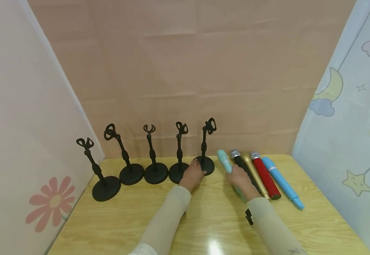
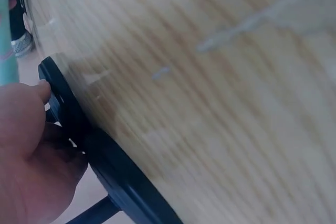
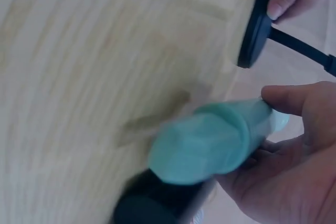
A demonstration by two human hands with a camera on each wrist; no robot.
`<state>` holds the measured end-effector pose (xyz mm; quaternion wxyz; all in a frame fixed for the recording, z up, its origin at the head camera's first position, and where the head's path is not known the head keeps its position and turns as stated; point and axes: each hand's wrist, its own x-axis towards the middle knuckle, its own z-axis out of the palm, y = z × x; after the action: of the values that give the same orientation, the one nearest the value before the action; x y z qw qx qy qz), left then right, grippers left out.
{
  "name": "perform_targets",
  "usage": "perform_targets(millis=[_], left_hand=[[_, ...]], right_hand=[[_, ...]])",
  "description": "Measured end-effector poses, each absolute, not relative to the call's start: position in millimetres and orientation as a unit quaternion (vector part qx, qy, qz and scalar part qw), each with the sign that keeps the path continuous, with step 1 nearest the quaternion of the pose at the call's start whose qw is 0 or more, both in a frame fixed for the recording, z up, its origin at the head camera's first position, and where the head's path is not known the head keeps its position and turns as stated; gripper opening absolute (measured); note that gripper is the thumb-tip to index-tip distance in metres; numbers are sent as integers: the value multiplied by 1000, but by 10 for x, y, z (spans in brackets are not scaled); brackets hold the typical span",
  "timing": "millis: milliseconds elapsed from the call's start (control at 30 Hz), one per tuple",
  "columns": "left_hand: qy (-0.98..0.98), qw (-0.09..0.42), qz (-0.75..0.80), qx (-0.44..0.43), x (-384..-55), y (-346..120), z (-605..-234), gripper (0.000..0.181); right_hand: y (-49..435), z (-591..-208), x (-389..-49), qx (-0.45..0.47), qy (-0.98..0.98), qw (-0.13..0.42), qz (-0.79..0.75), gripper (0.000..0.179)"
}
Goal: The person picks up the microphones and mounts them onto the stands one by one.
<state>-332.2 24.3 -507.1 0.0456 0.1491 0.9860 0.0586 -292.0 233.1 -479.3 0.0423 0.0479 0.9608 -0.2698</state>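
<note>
In the head view my left hand point(image 1: 193, 174) is at the round base of the rightmost black microphone stand point(image 1: 208, 166). The left wrist view shows the thumb on the edge of that base point(image 2: 64, 100), with the fingers curled beside it and partly hidden. My right hand point(image 1: 242, 180) grips a mint-green microphone point(image 1: 224, 160) around its handle. Seen from the right wrist, the faceted tail of this microphone point(image 3: 197, 148) points toward the camera, thumb on one side and fingers on the other. A black microphone point(image 1: 238, 158) lies just right of it.
Four more black stands line the table's left and back, among them one close beside my left hand point(image 1: 179, 171) and one at the far left point(image 1: 106, 188). Gold point(image 1: 257, 176), red point(image 1: 265, 175) and blue point(image 1: 280, 180) microphones lie at the right. Printed cloth walls flank the table.
</note>
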Motion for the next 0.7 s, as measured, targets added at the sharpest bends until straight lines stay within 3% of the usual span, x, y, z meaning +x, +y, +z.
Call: perform_targets(millis=[400,700], left_hand=[[981,-2,-44,188,-3132,257,-5004,69],[980,5,-44,194,-2984,305,-4965,65]], right_hand=[[2419,-4590,-2959,58,929,9,-365,51],[2388,-4375,-2859,57,888,-4,-455,56]])
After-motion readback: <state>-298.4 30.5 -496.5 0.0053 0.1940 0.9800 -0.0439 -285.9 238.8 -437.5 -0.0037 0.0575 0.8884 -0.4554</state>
